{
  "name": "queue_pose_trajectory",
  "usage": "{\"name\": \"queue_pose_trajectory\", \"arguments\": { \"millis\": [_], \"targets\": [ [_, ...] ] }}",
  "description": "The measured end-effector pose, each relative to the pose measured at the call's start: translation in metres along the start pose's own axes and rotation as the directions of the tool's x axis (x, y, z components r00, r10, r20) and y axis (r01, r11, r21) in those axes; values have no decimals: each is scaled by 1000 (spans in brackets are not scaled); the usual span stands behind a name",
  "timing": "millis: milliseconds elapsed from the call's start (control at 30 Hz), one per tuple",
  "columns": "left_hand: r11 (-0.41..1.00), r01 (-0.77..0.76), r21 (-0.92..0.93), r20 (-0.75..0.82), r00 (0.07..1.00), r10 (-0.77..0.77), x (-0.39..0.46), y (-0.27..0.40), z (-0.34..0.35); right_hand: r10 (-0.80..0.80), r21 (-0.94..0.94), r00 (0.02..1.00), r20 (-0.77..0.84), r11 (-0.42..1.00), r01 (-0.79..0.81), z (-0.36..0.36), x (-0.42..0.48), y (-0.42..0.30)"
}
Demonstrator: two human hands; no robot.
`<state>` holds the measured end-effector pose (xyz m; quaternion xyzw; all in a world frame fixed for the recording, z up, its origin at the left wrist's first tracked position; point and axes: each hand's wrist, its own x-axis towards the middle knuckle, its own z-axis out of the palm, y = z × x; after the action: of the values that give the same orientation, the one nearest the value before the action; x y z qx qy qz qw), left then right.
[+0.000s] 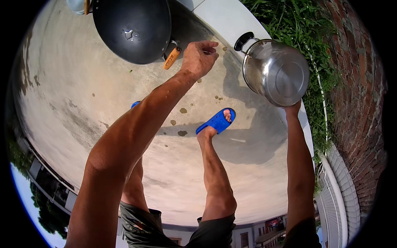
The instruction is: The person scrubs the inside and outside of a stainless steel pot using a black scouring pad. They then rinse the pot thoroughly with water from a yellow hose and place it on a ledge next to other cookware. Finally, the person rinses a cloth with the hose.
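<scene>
My right hand (293,110) holds a stainless steel pot (276,73) at its lower side, the fingers mostly hidden behind it. The pot is tipped so that its round base faces up at me and its mouth points away to the left. One black loop handle (244,41) sticks out near its rim. My left hand (200,58) hangs in the air with fingers loosely bent, holding nothing. Just left of it is the wooden handle (172,58) of a dark wok (131,28). A little water (129,35) glints in the wok's bottom.
Under me is a concrete floor (99,83) with wet spots, and my foot wears a blue slipper (217,121). A white tiled ledge (218,18) borders grass (288,21) and a brick wall (356,93) on the right. A pale translucent container (75,6) is partly visible beyond the wok.
</scene>
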<state>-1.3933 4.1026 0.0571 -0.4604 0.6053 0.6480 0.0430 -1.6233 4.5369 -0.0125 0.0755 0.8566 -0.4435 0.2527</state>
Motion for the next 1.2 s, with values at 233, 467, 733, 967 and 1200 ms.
{"name": "queue_pose_trajectory", "arguments": {
  "millis": [233,467,733,967,1200],
  "targets": [
    [925,354,-141,88,935,-345,-133,-78,-100,156,-492,987,-42,856,-157,33,-75,-68],
    [831,462,-311,-108,851,-514,-290,-187,-239,417,-709,834,361,704,-45,18,-231,-55],
    [607,654,-452,-206,585,-784,-593,-184,-369,107,-748,907,408,608,266,63,-418,-149],
    [334,802,-495,19,394,-919,-762,-172,-450,59,-693,910,411,669,270,84,-547,-277],
    [584,360,-727,-271,632,-726,-718,-83,-619,204,-761,832,517,553,337,197,-623,-416]
  ]
}}
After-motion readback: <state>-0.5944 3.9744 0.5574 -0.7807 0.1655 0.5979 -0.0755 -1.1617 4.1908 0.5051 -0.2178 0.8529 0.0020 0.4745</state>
